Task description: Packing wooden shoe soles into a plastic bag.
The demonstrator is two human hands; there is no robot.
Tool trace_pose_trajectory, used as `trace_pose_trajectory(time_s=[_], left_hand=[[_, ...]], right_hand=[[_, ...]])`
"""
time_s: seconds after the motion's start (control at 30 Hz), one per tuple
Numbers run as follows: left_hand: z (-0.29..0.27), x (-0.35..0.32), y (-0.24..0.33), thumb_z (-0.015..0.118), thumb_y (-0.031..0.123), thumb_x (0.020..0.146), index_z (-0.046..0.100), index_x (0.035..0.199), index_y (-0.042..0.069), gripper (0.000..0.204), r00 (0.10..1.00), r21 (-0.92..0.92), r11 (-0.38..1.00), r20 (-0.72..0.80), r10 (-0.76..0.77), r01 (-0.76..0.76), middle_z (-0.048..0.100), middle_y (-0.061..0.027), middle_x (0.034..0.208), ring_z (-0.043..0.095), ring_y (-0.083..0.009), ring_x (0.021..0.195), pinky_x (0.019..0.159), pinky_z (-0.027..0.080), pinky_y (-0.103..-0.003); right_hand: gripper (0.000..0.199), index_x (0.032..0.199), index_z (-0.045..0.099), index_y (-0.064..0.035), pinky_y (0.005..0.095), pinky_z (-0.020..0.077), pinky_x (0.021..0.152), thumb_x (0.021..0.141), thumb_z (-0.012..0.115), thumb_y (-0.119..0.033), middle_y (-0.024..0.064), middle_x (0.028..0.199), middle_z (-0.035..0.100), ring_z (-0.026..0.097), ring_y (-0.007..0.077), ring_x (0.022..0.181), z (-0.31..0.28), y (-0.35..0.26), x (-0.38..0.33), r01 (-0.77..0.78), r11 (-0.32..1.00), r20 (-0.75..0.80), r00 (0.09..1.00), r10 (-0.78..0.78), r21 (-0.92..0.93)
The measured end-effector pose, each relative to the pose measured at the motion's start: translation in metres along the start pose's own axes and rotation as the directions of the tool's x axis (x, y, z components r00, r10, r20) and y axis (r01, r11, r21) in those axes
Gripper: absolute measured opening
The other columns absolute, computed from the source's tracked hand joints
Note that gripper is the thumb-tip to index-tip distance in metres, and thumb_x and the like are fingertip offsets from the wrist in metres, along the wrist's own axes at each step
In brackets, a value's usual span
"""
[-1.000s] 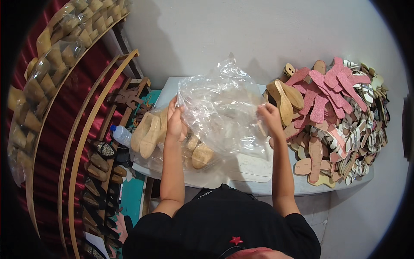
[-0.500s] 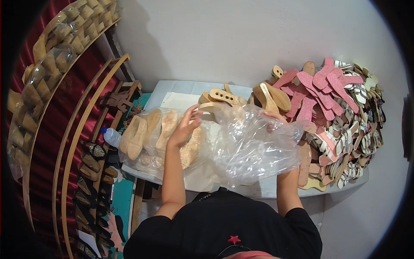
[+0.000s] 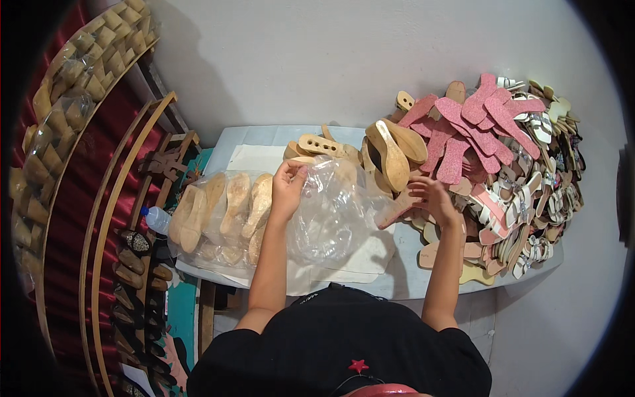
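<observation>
My left hand [image 3: 288, 188] pinches the top edge of a crumpled clear plastic bag [image 3: 327, 225], which hangs over the middle of the table. My right hand [image 3: 433, 200] is off the bag, its fingers apart and slightly curled, with nothing seen in it. It is close to the wooden shoe soles [image 3: 395, 165] and a pinkish sole piece [image 3: 399, 210] at the bag's right side. Left of my left hand, several pale wooden soles [image 3: 237, 204] lie in another clear bag. Behind the bag rests a wooden piece with holes [image 3: 322, 145].
A heap of glittery pink shoe pieces [image 3: 473, 129] and white sandals [image 3: 522, 205] covers the table's right end. At left stand a shoe rack [image 3: 135, 271], a water bottle [image 3: 157, 220] and a shelf of bagged wooden shoe forms [image 3: 63, 132]. White paper [image 3: 360, 258] lies on the grey table [image 3: 413, 281].
The clear bag has moved left and lower with my left hand. My right hand has come away from the bag, uncovering the soles and the pinkish piece beside it.
</observation>
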State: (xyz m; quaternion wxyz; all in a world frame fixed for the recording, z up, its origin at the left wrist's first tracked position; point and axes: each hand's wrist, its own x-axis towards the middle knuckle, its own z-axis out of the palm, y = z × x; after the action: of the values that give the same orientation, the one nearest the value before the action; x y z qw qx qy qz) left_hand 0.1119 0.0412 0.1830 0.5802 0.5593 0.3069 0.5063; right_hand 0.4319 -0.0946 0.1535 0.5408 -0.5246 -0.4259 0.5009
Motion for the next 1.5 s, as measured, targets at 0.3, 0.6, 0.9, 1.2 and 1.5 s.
trace_pose_trajectory(time_s=[0.3,0.6,0.9,1.2,1.5], left_hand=[[-0.020,0.005,-0.002,0.050,0.016,0.089,0.048,0.086,0.005,0.011,0.991,0.002,0.999,-0.125,0.047,-0.047,0.049,0.0018,0.070,0.040,-0.0031,0.054,0.046,0.036,-0.017],[-0.031,-0.011,0.034,0.042,0.016,0.091,0.039,0.089,0.004,0.012,0.966,0.042,0.992,-0.224,0.128,-0.122,0.059,-0.0104,0.090,0.061,-0.0163,0.067,0.047,0.050,-0.025],[-0.041,-0.013,0.047,0.043,0.015,0.091,0.040,0.086,0.001,0.015,0.722,0.443,0.789,-0.360,0.591,-0.425,0.052,-0.0074,0.074,0.053,-0.0134,0.066,0.063,0.044,-0.024],[-0.054,-0.013,0.033,0.041,0.016,0.091,0.040,0.090,0.002,0.014,0.726,0.297,0.904,-0.541,0.424,-0.307,0.047,-0.0063,0.067,0.048,-0.0127,0.052,0.044,0.042,-0.026],[-0.136,-0.022,-0.031,0.030,0.024,0.093,0.031,0.114,0.004,0.029,0.575,-0.448,0.818,-0.797,-0.184,-0.360,0.050,-0.0141,0.106,0.056,-0.0287,0.086,0.069,0.051,-0.041]], right_hand=[[0.040,0.104,0.052,0.0013,0.0307,0.0429,0.077,0.075,0.066,-0.022,0.0139,0.098,0.056,0.053,0.0159,0.091,0.060,0.075,0.045,0.077,0.932,-0.133,0.982,-0.131,-0.354],[0.015,0.073,0.058,0.0027,0.0225,0.0427,0.062,0.070,0.067,-0.009,0.0076,0.077,0.059,0.054,0.0097,0.068,0.057,0.038,0.028,0.049,0.879,-0.426,0.861,-0.278,-0.475],[0.018,0.074,0.060,0.0046,0.0218,0.0411,0.063,0.080,0.060,-0.013,0.0028,0.072,0.058,0.052,0.0080,0.065,0.018,0.020,0.023,0.308,0.914,-0.112,0.931,-0.346,-0.263],[0.024,0.098,0.053,0.0007,0.0268,0.0470,0.071,0.088,0.045,-0.019,0.0062,0.087,0.058,0.056,0.0125,0.077,0.017,-0.028,0.064,0.441,0.829,-0.331,0.883,-0.332,0.345],[0.030,0.108,0.048,-0.0068,0.0294,0.0445,0.072,0.087,0.045,-0.028,0.0059,0.100,0.052,0.053,0.0152,0.084,0.101,0.026,0.089,0.403,0.886,-0.111,0.915,-0.388,0.229]])
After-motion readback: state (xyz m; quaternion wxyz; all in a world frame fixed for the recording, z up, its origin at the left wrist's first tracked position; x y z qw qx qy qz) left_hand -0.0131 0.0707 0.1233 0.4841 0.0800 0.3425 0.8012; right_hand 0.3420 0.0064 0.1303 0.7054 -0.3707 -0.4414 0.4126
